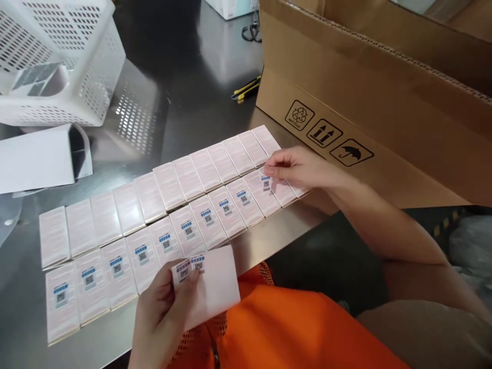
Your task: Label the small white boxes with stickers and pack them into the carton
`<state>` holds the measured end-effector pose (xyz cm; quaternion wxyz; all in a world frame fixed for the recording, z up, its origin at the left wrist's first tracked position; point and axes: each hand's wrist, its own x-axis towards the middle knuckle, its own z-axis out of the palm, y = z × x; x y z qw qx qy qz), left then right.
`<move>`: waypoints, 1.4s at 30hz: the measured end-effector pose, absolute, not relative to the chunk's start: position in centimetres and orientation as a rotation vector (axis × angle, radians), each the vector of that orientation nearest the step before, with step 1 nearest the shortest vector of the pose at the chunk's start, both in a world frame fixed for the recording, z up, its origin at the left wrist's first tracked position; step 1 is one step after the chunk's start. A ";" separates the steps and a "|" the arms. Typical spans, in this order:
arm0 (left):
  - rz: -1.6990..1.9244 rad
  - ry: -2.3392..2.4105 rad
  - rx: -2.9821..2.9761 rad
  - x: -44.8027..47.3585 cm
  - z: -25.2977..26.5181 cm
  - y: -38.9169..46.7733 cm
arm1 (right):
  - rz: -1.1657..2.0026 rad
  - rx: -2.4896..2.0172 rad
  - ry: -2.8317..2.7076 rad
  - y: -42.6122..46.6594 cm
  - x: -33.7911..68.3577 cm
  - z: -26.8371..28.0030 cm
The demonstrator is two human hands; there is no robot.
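Pink boxes [208, 228] leave a bare strip [265, 241] at the table's [184, 87] near edge.

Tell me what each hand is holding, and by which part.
The left hand holds a sheet by its stickered end. The right hand is at the upper edge of a sticker; whether it grips that edge cannot be told.

A person's bare right forearm [367, 218] stretches forward, the right hand [294, 165] turned inward with thumb and fingertips pinched together, while the left hand [165, 305] sits closer in, thumb pressed above curled fingers.
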<state>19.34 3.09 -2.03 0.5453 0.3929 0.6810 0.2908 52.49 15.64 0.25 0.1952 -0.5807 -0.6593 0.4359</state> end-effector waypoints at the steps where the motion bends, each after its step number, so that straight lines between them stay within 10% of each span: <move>1: 0.695 1.626 0.943 19.4 -2.0 3.0 | 1.270 -1.687 -1.903 16.0 52.7 0.0; 29: 0.596 1.519 1.053 19.8 -1.9 3.3 | 0.487 -1.828 -1.802 13.8 50.3 -2.7; 42: 0.640 1.327 1.226 21.2 -2.2 4.4 | 0.174 -0.978 -2.139 7.1 42.7 -1.9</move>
